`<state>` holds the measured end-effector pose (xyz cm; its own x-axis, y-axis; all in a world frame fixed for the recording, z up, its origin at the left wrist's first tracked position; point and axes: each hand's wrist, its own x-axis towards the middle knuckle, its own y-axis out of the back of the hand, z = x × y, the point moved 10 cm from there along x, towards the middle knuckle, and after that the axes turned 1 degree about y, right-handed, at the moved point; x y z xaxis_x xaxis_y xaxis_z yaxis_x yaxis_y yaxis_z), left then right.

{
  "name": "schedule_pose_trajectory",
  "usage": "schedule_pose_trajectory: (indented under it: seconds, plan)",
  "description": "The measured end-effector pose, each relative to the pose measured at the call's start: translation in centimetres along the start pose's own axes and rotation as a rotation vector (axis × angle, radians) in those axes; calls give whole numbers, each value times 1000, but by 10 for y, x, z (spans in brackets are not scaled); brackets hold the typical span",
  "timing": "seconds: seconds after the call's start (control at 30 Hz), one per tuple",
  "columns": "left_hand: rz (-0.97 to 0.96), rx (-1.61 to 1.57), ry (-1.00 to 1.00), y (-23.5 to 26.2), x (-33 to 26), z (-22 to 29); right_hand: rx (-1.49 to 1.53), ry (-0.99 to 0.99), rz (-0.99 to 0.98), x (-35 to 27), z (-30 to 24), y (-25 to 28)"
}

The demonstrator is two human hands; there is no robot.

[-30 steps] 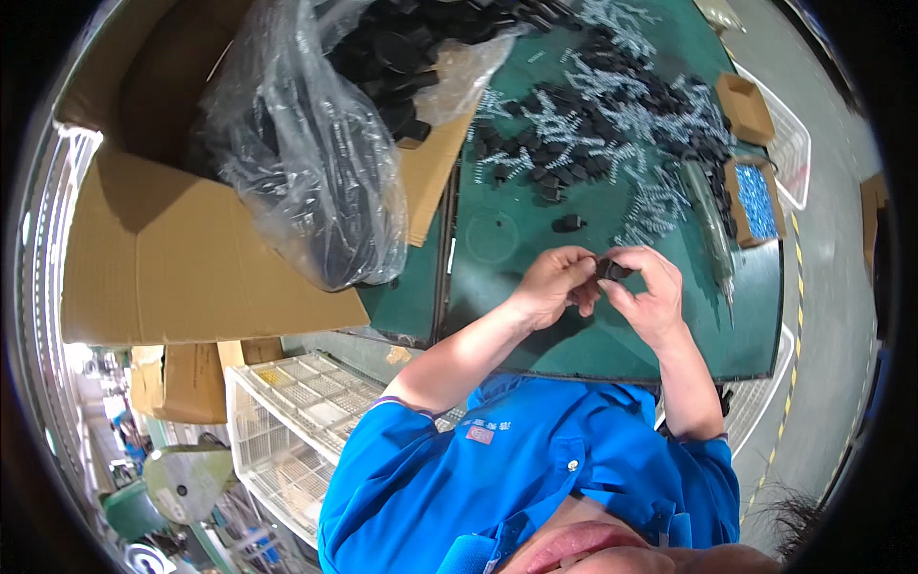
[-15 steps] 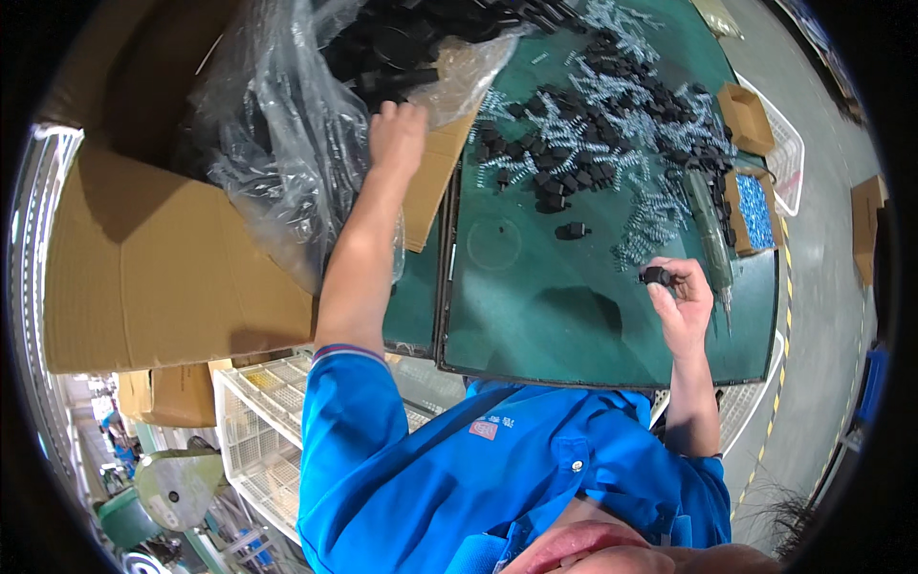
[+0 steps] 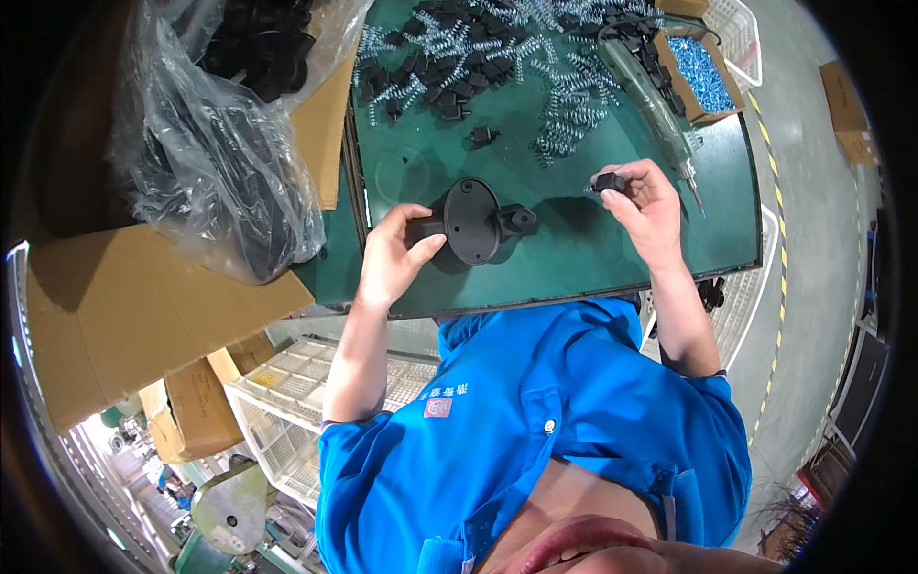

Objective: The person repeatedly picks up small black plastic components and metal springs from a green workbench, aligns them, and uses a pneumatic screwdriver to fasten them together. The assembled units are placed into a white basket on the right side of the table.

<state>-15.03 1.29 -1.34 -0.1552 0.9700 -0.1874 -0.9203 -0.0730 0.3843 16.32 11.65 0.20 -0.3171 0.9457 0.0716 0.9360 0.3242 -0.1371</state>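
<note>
My left hand (image 3: 390,251) grips the tube end of a black plastic part with a round flange (image 3: 472,222). The flange has small holes, and a forked lug sticks out of its right side. Further right, a small black block (image 3: 609,182) is pinched between the thumb and fingers of my right hand (image 3: 647,212), with a small piece protruding from its left end. A gap of bare green table (image 3: 411,292) separates the two parts. Another small black block (image 3: 482,136) lies alone beyond the flanged part.
Metal springs (image 3: 572,107) and black blocks are heaped at the back. An electric screwdriver (image 3: 650,105) lies beside a carton (image 3: 719,114) of small blue pieces. Left stands a large cardboard box (image 3: 143,311) with clear plastic (image 3: 215,153) and black parts.
My left hand has come out of the plastic-lined box and over the table, now holding the black flanged part. My right hand still pinches the small block. The whole view has shifted.
</note>
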Motion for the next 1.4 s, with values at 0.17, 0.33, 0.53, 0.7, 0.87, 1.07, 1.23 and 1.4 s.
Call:
schedule_pose_trajectory:
  seconds: [0.17, 0.33, 0.53, 0.7, 0.87, 1.07, 1.23, 1.4]
  plan:
    - [30, 788, -537, -46, -12, 107, -120, 43, -21, -6, 6, -1]
    - [5, 867, -534, -99, 13, 92, -241, 65, -58, -5, -1, -16]
    - [-281, -790, 55, -94, 28, 75, -294, 380, 77, -3, -50, -25]
    - [-416, -1442, 291, -157, 12, 68, -373, 670, 73, -6, -90, -61]
    - [-388, -1542, 307, -152, 7, 83, -541, 752, 110, -7, -97, -71]
    - [-417, -1211, 104, -126, 18, 66, -842, 543, -76, 0, -111, -82]
    - [-304, -730, -166, -102, 27, 86, -1080, 422, -219, -2, -115, -91]
    - [-297, -555, -131, -98, 25, 92, -1117, 406, -323, 2, -105, -88]
